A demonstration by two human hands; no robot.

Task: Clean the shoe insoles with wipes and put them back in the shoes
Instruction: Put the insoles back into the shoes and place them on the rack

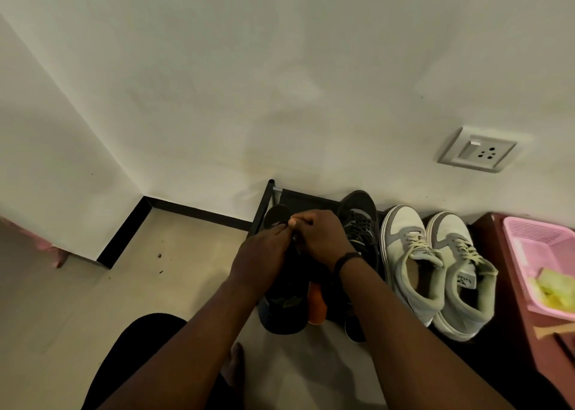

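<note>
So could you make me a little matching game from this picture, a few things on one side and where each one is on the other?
Things:
1. black shoe
2. grey and white sneakers
3. pink basket
4. wall socket

Places:
A. on the wall, above the sneakers
B. on the dark red surface at far right
C. on the rack, right of the dark shoes
D. held by the left hand and right hand

Pairs: 1-D, 2-C, 3-B, 4-A
</note>
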